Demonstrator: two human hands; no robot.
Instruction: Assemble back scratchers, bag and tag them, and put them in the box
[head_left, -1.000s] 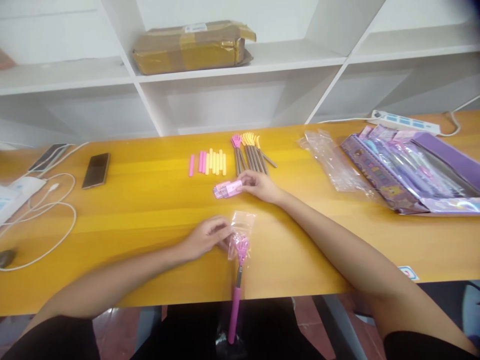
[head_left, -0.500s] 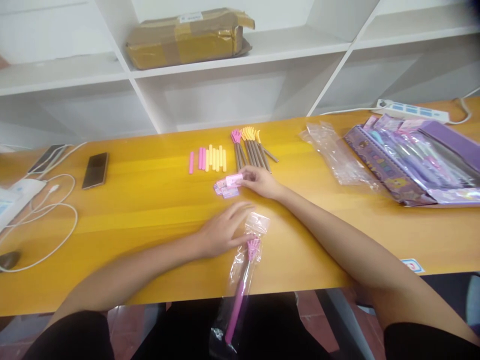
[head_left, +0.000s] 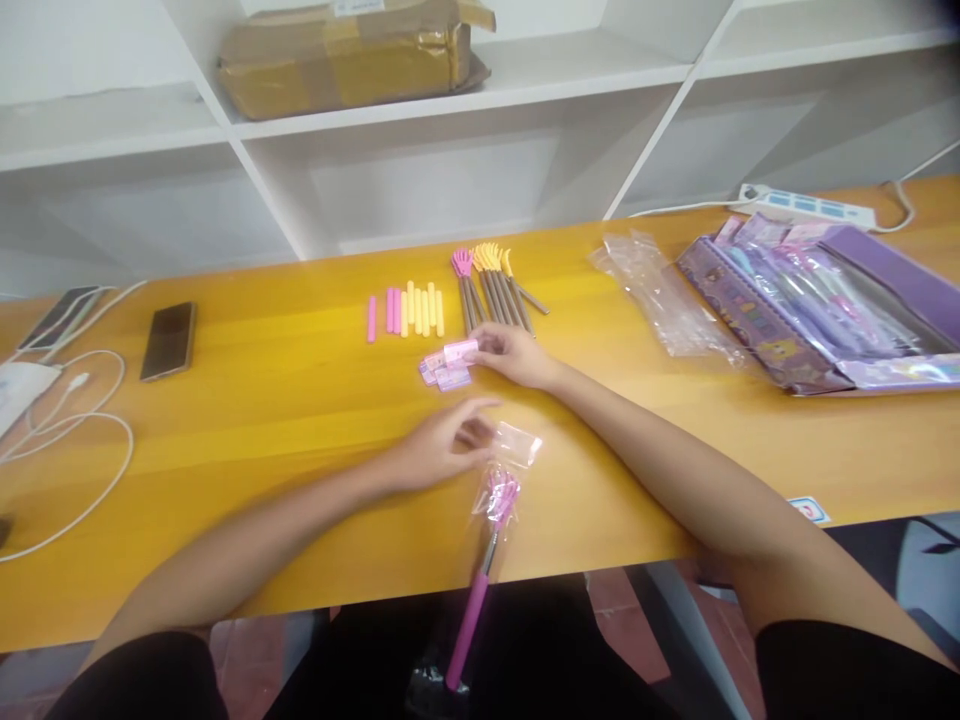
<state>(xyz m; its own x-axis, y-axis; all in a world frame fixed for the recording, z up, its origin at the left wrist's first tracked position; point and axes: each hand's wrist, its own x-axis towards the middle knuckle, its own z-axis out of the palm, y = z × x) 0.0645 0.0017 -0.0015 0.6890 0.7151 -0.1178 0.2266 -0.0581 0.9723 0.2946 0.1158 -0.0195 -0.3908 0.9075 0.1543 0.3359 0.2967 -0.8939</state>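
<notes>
My right hand (head_left: 516,356) pinches the edge of a small pink card (head_left: 460,353) above a few more printed cards (head_left: 452,378) on the table. Closer to me, my left hand (head_left: 437,446) is open, its fingers curved apart. Its thumb is beside the top of a clear plastic bag (head_left: 517,445); whether they touch, I cannot tell. Inside that bag is a pink hand-shaped back scratcher (head_left: 469,625), slanting over the table's front edge. Beyond my right hand lie back scratcher rods with pink heads (head_left: 463,263) and yellow heads (head_left: 489,257).
Pink tubes (head_left: 393,310) and yellow tubes (head_left: 422,308) lie left of the rods. Empty clear bags (head_left: 667,300) and a purple display box (head_left: 810,345) are on the right. A phone (head_left: 168,341) and white cables (head_left: 124,400) lie left. Shelves with a taped carton (head_left: 345,65) stand behind.
My left hand has shifted slightly up from the bag, and its fingers are more curved. My right hand still holds the pink card. The whole view has shifted a little.
</notes>
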